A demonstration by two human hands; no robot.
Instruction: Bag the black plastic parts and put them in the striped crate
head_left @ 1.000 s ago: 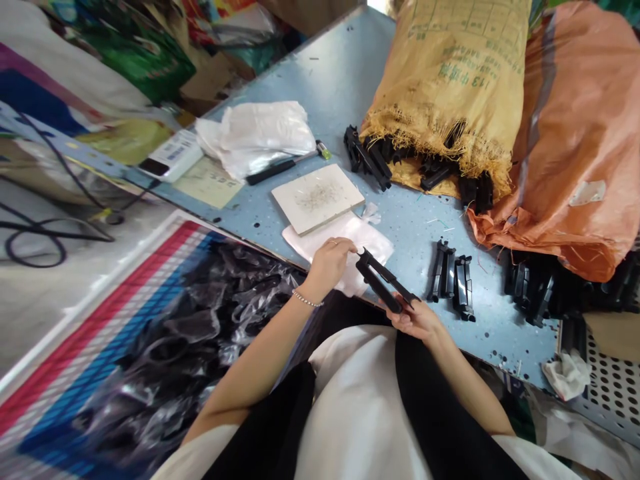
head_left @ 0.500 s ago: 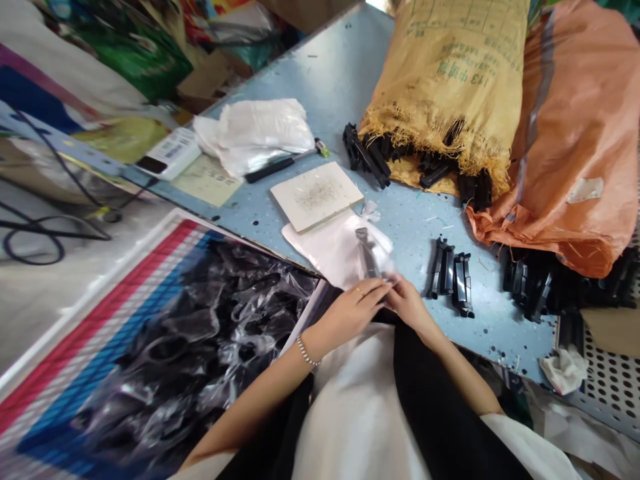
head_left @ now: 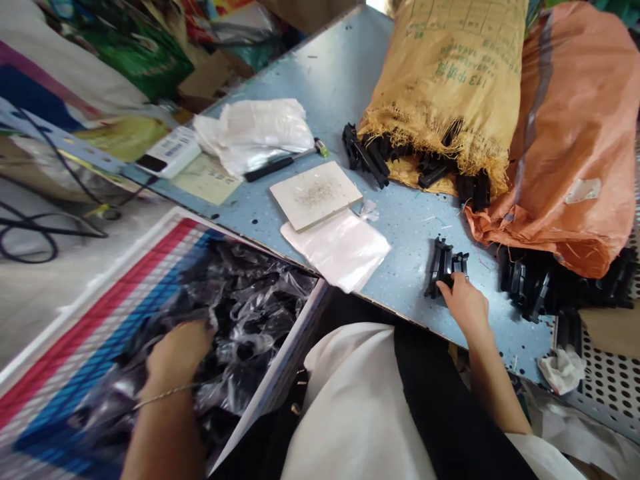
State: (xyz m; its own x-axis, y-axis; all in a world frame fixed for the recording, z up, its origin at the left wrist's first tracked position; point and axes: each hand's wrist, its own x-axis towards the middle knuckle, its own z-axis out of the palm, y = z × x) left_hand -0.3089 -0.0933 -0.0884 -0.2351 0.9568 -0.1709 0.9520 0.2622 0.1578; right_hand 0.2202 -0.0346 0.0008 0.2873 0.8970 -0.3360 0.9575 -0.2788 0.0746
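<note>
My left hand (head_left: pixel 180 350) is over the striped bin (head_left: pixel 150 287) at the left, smeared by motion, with its fingertips hidden against black parts in clear plastic bags (head_left: pixel 250 313). On the blue table, my right hand (head_left: pixel 465 303) has its thumb and fingers around one of a few narrow black plastic parts (head_left: pixel 440 267). The thumb lies at the near end of that small group. A stack of clear plastic bags (head_left: pixel 345 250) rests at the table's front edge, partly under a pale flat block (head_left: pixel 316 195).
A yellow woven sack (head_left: pixel 450 80) and an orange sack (head_left: pixel 575 147) spill more black parts onto the right side of the table (head_left: pixel 345 60). Another bundle of plastic bags (head_left: pixel 265 130), a black-handled tool (head_left: pixel 270 169) and a white device (head_left: pixel 170 155) lie at the left.
My hands have parted from the bag stack. The left has swung down-left into the bin; the right has moved right onto the black parts. The part and bag between them are no longer there.
</note>
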